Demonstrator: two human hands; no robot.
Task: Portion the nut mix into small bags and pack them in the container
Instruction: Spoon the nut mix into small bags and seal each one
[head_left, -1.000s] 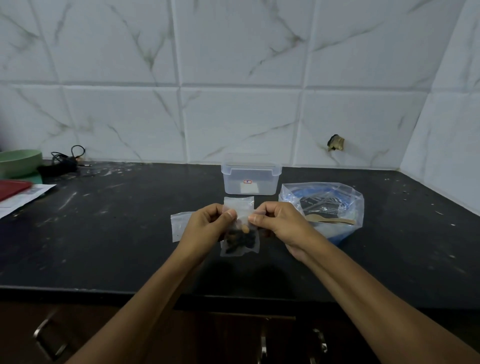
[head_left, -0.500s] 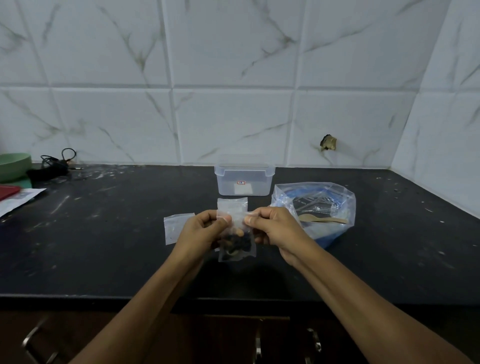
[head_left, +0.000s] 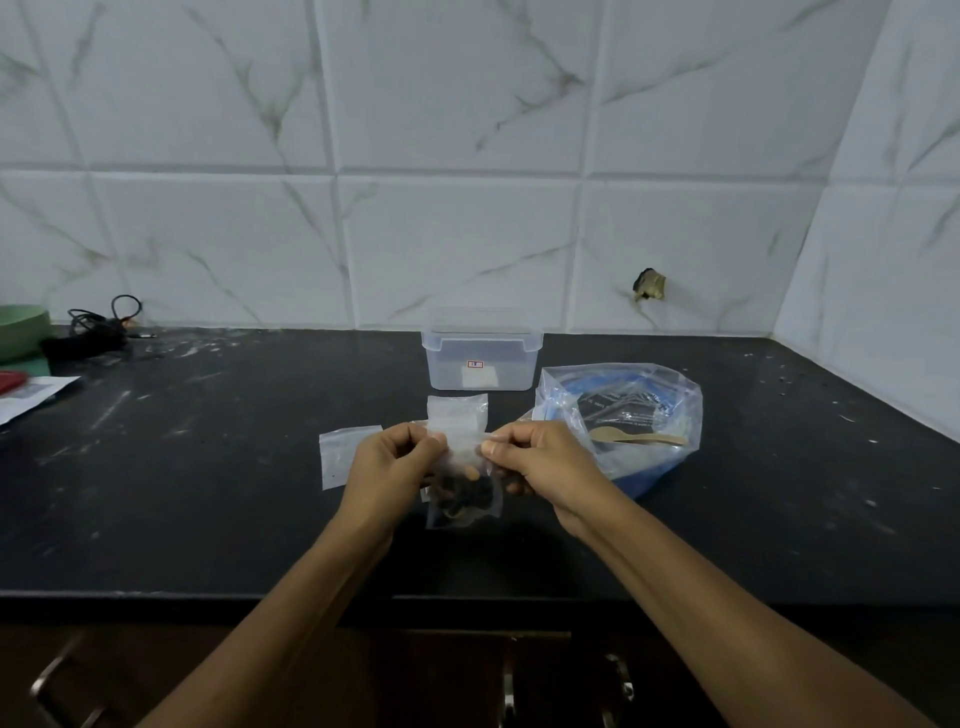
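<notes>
- Two bare forearms reach forward over the front edge of the black stone table (head_left: 218, 499), meeting above its middle.
- The left hand (head_left: 387, 470) and the right hand (head_left: 540, 462) each pinch the top edge of one small clear plastic bag (head_left: 462, 493), thumbs and fingertips closed on its upper corners.
- That small bag hangs between the hands, its lower half filled with dark nut mix (head_left: 462, 499) and one pale nut near the top of the fill.
- A flat empty clear bag (head_left: 340, 457) lies on the table just left of the left hand.
- Another empty clear bag (head_left: 457, 413) lies just beyond the hands.
- To the right, a large clear plastic bag (head_left: 623, 415) sits around a blue bowl, with a wooden spoon (head_left: 636, 437) resting inside.
- Farther back, near the wall, stands a translucent rectangular plastic container (head_left: 480, 358), lid off.
- At the far left edge are a green bowl (head_left: 21, 325), a tangled black cable (head_left: 96, 325) and some white paper (head_left: 31, 397).
</notes>
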